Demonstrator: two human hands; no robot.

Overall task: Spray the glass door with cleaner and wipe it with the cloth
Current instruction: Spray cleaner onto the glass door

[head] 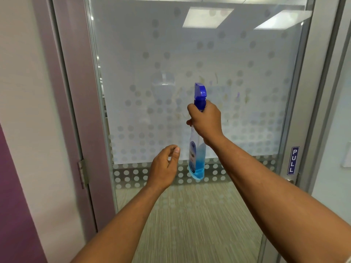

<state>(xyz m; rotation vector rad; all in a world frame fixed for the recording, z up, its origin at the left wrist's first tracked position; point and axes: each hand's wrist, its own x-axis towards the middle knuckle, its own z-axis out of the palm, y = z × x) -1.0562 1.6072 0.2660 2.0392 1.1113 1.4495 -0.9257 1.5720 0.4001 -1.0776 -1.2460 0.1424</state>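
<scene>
The glass door [144,76] fills the view, frosted with a dotted pattern and marked by yellowish smears near its middle. My right hand [206,120] grips the neck of a clear spray bottle [197,160] that has a blue trigger head and a little blue liquid at the bottom. The nozzle points at the glass, close to the smears. My left hand [164,166] hovers lower left of the bottle, fingers loosely curled and holding nothing. No cloth is in view.
A grey door frame with a hinge [83,173] runs down the left beside a white and purple wall. A blue PULL sign [292,160] sits on the door's right stile above a handle. Striped carpet shows through the lower clear glass.
</scene>
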